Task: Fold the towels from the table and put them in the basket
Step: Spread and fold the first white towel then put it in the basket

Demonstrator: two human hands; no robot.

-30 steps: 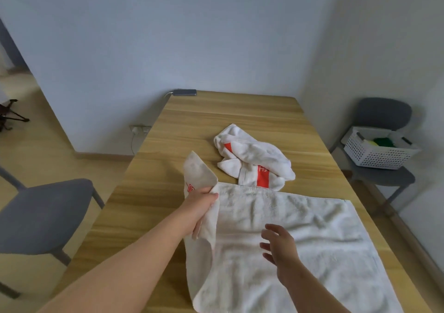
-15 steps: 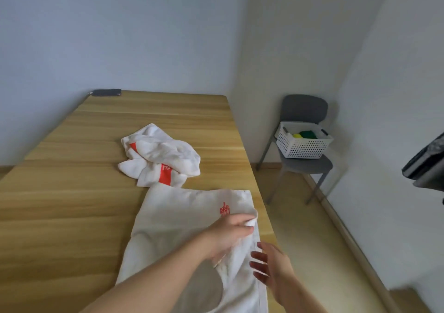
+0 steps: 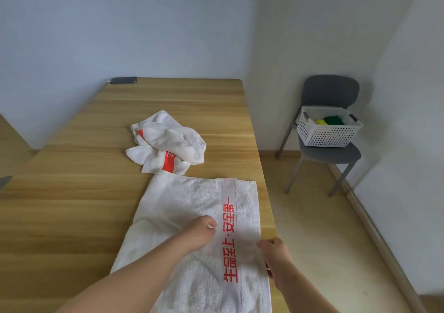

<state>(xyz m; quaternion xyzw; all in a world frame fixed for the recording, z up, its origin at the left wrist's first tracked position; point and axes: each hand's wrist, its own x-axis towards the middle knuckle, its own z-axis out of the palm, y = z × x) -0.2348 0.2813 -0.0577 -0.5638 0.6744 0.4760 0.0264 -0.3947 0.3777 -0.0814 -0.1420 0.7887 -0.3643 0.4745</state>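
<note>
A white towel (image 3: 189, 207) with a red line of printed characters lies folded in half near the table's right edge. My left hand (image 3: 200, 234) rests on top of it with the fingers curled, just left of the red print. My right hand (image 3: 272, 252) pinches the towel's right edge at the table's rim. A second white towel (image 3: 168, 143) with red stripes lies crumpled farther back. The white perforated basket (image 3: 328, 132) stands on a grey chair to the right, with green and yellow items inside.
The wooden table (image 3: 72, 204) runs to the back wall, where a dark flat device (image 3: 123, 80) lies at its far edge. The grey chair (image 3: 330, 92) stands in the room's right corner. Light wooden floor lies between table and chair.
My left hand carried the towel's left end over to the right, folding it in half, then let go and slid back. The right hand moved onto the right edge. The view swung right.
</note>
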